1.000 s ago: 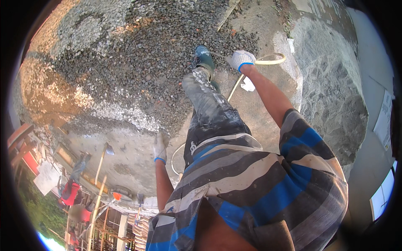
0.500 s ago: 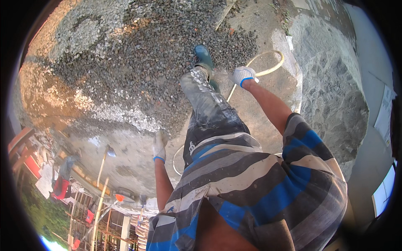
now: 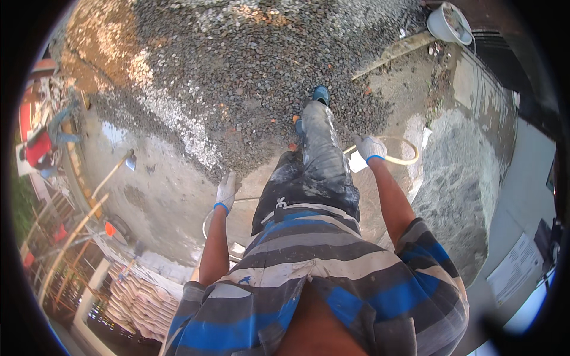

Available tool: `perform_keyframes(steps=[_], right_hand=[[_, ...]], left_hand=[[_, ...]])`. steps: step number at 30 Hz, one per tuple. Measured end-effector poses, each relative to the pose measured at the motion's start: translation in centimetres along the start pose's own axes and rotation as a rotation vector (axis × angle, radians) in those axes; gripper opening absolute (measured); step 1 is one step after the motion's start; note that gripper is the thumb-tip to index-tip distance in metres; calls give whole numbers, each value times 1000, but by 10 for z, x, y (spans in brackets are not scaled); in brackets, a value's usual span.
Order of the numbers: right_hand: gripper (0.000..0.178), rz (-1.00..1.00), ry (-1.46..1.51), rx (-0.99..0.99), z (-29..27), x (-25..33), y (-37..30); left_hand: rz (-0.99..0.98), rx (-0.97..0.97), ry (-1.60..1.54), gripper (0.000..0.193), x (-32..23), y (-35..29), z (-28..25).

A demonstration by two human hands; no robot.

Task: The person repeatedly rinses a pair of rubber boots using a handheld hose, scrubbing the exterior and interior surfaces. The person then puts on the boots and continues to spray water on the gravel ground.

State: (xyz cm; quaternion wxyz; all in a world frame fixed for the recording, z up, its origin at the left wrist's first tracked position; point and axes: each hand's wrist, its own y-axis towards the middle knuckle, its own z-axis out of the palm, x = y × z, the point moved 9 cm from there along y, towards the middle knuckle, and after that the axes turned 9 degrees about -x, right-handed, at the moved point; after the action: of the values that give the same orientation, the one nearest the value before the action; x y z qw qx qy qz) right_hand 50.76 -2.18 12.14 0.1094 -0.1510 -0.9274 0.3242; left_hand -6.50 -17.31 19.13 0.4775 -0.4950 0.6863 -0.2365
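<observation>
Head view, looking straight down at a person in a blue-grey striped shirt (image 3: 332,279) and dusty dark trousers, stepping onto a gravel pile (image 3: 249,65) with a blue boot (image 3: 321,94).

Right hand (image 3: 369,148): white glove with blue cuff, grip clenched around a pale yellow hose (image 3: 404,151). Hose loops out to the right of the glove over the wet concrete floor (image 3: 148,196), just beside a grey sand heap (image 3: 457,190).

Left hand (image 3: 227,191): same glove type, hanging by the left thigh. Fingers look loosely curled near a thin hose run (image 3: 208,219) that curves below it; cannot tell if the grip is closed on it or released.

Around: white bucket (image 3: 448,24) upper right with a wooden plank (image 3: 395,53) beside it, long-handled shovel (image 3: 113,172) lying on the floor at left, stacked sacks (image 3: 139,299) lower left, another person in red (image 3: 41,148) at the far left edge.
</observation>
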Motion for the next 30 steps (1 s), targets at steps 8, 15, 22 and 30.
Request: perform_keyframes(steps=[8, 15, 22, 30], right_hand=[[65, 23, 5, 27, -28, -19, 4], [68, -11, -56, 148, -42, -25, 34], [71, -82, -117, 230, -66, 36, 74], [72, -94, -104, 190, -68, 45, 102]], left_hand=[[-172, -4, 38, 71, 66, -15, 1], [-231, -18, -116, 66, 47, -17, 22], [-177, -96, -272, 64, -7, -23, 42], [-226, -80, -269, 66, 14, -43, 70]])
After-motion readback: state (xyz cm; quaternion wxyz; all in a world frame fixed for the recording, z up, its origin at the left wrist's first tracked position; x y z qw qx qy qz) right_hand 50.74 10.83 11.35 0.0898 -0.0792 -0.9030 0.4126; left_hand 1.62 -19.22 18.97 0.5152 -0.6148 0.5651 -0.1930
